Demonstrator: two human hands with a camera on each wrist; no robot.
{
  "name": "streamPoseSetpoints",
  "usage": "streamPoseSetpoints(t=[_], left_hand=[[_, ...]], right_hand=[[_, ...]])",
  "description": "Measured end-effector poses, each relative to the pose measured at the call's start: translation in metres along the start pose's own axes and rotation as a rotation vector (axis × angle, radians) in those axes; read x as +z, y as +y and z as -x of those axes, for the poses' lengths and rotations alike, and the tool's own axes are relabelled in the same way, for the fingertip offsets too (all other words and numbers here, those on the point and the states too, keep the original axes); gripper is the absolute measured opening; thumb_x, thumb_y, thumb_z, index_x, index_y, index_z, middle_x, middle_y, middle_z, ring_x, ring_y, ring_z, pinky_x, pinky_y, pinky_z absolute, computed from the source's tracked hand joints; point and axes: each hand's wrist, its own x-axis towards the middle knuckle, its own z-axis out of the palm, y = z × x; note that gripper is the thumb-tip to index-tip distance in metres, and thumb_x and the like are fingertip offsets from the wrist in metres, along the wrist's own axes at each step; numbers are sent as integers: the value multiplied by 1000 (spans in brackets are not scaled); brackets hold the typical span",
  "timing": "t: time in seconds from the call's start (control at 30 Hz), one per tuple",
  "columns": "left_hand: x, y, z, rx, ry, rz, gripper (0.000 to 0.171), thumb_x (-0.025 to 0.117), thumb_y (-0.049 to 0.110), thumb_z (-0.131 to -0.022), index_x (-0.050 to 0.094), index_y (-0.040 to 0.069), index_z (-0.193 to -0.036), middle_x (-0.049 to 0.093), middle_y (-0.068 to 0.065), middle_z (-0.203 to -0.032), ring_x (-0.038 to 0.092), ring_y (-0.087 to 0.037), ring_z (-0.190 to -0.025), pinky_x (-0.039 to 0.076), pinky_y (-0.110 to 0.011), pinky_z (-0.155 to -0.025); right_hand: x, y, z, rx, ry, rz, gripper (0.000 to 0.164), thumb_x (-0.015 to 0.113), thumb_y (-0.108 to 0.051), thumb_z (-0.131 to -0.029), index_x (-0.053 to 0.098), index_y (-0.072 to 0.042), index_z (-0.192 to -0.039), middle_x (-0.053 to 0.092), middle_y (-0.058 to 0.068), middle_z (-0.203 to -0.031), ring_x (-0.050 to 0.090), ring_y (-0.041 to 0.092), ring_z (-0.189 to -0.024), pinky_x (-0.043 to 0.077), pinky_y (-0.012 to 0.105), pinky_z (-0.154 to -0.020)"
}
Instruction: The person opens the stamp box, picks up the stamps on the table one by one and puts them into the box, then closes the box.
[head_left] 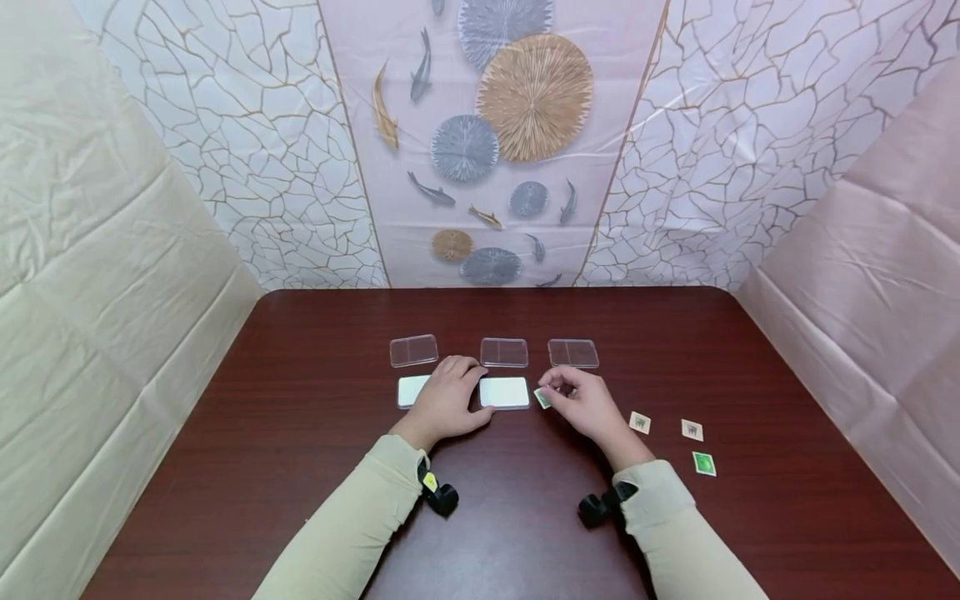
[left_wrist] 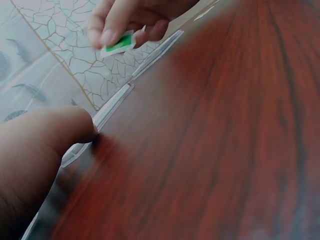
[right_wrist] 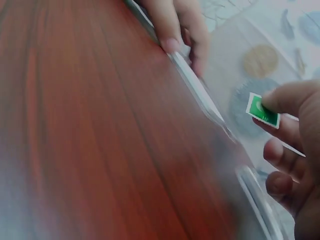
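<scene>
My right hand (head_left: 588, 408) pinches a small green stamp (right_wrist: 263, 111) with a white perforated edge between thumb and index finger. The stamp is raised near the right end of the middle clear plastic case (head_left: 505, 393), which looks white inside. My left hand (head_left: 447, 400) grips that case at its left end, thumb on the near edge and a finger on the far edge. Partly under my left hand lies another white-filled case (head_left: 412, 390). A third case (right_wrist: 257, 202) sits below my right hand, mostly hidden from the head view.
Behind the cases lie three clear lids: left (head_left: 413, 351), middle (head_left: 504, 352) and right (head_left: 573, 353). To the right are two beige stamps (head_left: 640, 422) and a green stamp (head_left: 703, 463) on the dark red wooden table (head_left: 315, 467). Patterned cloth hangs around it.
</scene>
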Motion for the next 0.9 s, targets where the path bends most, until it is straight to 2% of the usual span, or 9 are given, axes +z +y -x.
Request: streamPoseSetpoints(t=[0.33,0.47,0.63,0.7,0.77,0.83,0.9], left_hand=[[1,-3,2,-3,30,32,59,66,44,-82,65,5,-127,59,-9,-125,51,-27,-123,31,-41,-116],[1,-4,0,-2,24,31,58,66,44,-83,65,7,-127,59,-8,-125,51,-26,-123,30,-41,-117],[0,-4,-1,-2,21,38,56,66,44,-82,66,7,-125,59,-7,-125,50,-26,-123,29,-41,-118],[0,-4,-1,3,22,41,57,66,44,-81,67,7,-124,59,-8,-124,50,-26,-123,29,-41,-117],[0,-4,-1,4,18,41,57,66,44,-81,66,7,-125,59,-8,-124,50,-26,-123,30,-40,-117],[-1,-5,-1,1,16,42,58,66,43,-81,66,6,-126,59,-8,-125,50,-26,-123,30,-40,-116],[-1,-5,0,-9,14,37,58,66,43,-80,66,7,-126,58,-7,-126,49,-26,-124,29,-41,-117]], right_hand=[[51,-18,-28,143,86,42,5,78,-15,-89,75,-11,-91,73,-3,-78,63,13,-73,49,30,-69],[64,-23,-35,166,114,69,5,78,-15,-87,76,-12,-90,74,-2,-78,66,14,-74,50,33,-71],[74,-26,-40,186,95,126,5,78,-19,-87,75,-15,-90,73,-4,-79,66,14,-74,52,35,-71],[76,-27,-42,181,76,162,5,77,-20,-88,75,-16,-90,72,-5,-80,66,14,-75,52,37,-78],[78,-27,-43,160,59,190,5,77,-20,-87,75,-16,-91,72,-5,-80,67,15,-75,50,41,-92],[80,-27,-43,131,46,212,5,76,-18,-87,74,-15,-90,71,-4,-79,67,16,-75,44,44,-104],[81,-26,-44,109,36,229,5,76,-18,-87,74,-14,-90,70,-5,-77,66,16,-74,39,45,-110]])
